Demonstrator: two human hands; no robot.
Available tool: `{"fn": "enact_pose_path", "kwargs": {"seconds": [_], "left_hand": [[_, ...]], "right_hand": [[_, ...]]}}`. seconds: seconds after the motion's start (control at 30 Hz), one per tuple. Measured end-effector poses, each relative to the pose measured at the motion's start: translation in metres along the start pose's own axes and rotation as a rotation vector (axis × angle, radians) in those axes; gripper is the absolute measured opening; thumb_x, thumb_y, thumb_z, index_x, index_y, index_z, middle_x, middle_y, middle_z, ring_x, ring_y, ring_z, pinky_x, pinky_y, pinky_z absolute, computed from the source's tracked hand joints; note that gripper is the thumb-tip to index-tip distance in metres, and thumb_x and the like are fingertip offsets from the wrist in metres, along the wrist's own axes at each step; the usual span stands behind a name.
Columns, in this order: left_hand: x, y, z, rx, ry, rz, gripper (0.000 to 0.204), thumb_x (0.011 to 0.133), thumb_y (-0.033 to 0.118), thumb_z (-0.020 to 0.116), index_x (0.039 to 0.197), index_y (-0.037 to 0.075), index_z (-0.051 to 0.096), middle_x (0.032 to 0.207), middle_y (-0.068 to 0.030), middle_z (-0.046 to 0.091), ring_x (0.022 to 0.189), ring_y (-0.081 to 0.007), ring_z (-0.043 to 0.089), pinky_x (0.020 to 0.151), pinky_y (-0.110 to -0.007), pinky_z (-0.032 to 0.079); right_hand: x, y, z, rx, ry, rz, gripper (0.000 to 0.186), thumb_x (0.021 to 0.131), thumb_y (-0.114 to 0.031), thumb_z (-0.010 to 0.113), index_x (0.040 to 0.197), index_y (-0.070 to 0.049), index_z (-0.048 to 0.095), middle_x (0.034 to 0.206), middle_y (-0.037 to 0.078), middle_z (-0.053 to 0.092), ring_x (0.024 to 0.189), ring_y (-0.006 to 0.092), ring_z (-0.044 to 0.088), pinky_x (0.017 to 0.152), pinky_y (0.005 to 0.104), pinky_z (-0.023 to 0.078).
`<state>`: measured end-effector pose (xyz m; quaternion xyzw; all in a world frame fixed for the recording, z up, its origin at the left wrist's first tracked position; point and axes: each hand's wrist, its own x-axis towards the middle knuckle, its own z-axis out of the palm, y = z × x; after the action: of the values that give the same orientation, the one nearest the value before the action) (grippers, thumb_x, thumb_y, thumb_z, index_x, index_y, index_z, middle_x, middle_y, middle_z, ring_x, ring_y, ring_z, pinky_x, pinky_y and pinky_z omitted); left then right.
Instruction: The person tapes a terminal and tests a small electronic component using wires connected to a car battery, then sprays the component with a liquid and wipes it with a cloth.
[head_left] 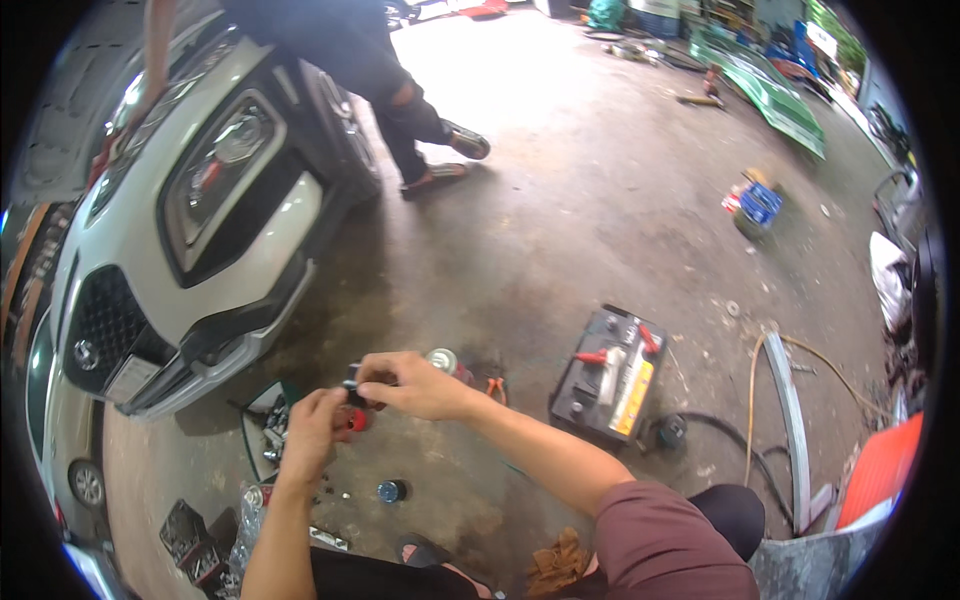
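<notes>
My left hand [310,435] and my right hand [415,385] meet over the floor, both with fingers closed. Between their fingertips is a small black cylindrical part [352,380], largely covered by the fingers. A round red piece [353,419] shows just beside my left fingers; whether they hold it or it lies beyond them, I cannot tell. Behind my right wrist stands a can with a pale top [442,360]. Pliers with red-orange handles [496,388] lie just past that wrist. A small dark blue round container [392,490] stands on the floor below my hands.
A car battery [607,375] with red clamps sits at the right. Trays of metal parts [265,430] lie at the left, near a white car [200,270]. Another person [350,60] stands by it. A metal bar [788,430], cable and brown glove [558,562] lie around.
</notes>
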<state>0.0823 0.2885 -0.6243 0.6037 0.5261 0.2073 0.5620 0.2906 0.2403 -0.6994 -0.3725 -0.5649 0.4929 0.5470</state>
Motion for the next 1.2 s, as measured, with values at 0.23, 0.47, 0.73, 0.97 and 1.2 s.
{"fn": "enact_pose_path", "kwargs": {"seconds": [0.23, 0.47, 0.73, 0.97, 1.2], "left_hand": [[-0.003, -0.016, -0.01, 0.135, -0.005, -0.005, 0.034, 0.11, 0.036, 0.066, 0.096, 0.006, 0.065, 0.073, 0.0045, 0.049, 0.063, -0.0076, 0.048, 0.059, -0.028, 0.044], [-0.004, -0.015, -0.009, -0.034, -0.054, -0.013, 0.034, 0.106, 0.033, 0.072, 0.085, 0.007, 0.065, 0.068, 0.0031, 0.05, 0.061, -0.0094, 0.046, 0.062, -0.028, 0.045], [-0.006, -0.014, -0.006, -0.123, 0.046, 0.016, 0.032, 0.104, 0.028, 0.076, 0.082, 0.006, 0.067, 0.07, 0.0057, 0.048, 0.064, -0.0077, 0.043, 0.061, -0.028, 0.036], [-0.004, -0.016, -0.011, -0.148, 0.051, 0.081, 0.017, 0.102, 0.02, 0.077, 0.097, 0.004, 0.076, 0.073, 0.0074, 0.051, 0.065, -0.0049, 0.044, 0.061, -0.025, 0.039], [-0.019, -0.005, -0.005, -0.272, -0.096, 0.171, 0.015, 0.098, 0.006, 0.074, 0.113, 0.002, 0.075, 0.09, 0.0012, 0.063, 0.077, -0.0106, 0.059, 0.079, -0.03, 0.052]], "right_hand": [[-0.005, 0.006, 0.009, -0.166, 0.039, -0.132, 0.021, 0.1, -0.016, 0.07, 0.109, 0.002, 0.069, 0.097, 0.014, 0.076, 0.089, 0.0235, 0.07, 0.084, 0.0383, 0.056], [-0.007, -0.008, 0.011, -0.26, -0.027, -0.132, 0.022, 0.1, -0.017, 0.068, 0.106, 0.003, 0.069, 0.097, 0.02, 0.076, 0.088, 0.0336, 0.072, 0.082, 0.0436, 0.056], [-0.004, -0.011, 0.026, -0.506, 0.078, -0.138, 0.023, 0.1, -0.023, 0.07, 0.105, -0.001, 0.072, 0.092, 0.022, 0.076, 0.089, 0.0451, 0.072, 0.08, 0.0507, 0.056], [-0.003, -0.006, 0.029, -0.481, 0.07, -0.224, 0.021, 0.102, -0.02, 0.066, 0.098, -0.001, 0.074, 0.087, 0.021, 0.075, 0.088, 0.0437, 0.071, 0.079, 0.0508, 0.055], [0.004, 0.003, 0.02, -0.068, 0.05, 0.141, 0.026, 0.1, -0.015, 0.068, 0.112, 0.006, 0.077, 0.089, 0.015, 0.078, 0.086, 0.0171, 0.07, 0.083, 0.0366, 0.056]]}}
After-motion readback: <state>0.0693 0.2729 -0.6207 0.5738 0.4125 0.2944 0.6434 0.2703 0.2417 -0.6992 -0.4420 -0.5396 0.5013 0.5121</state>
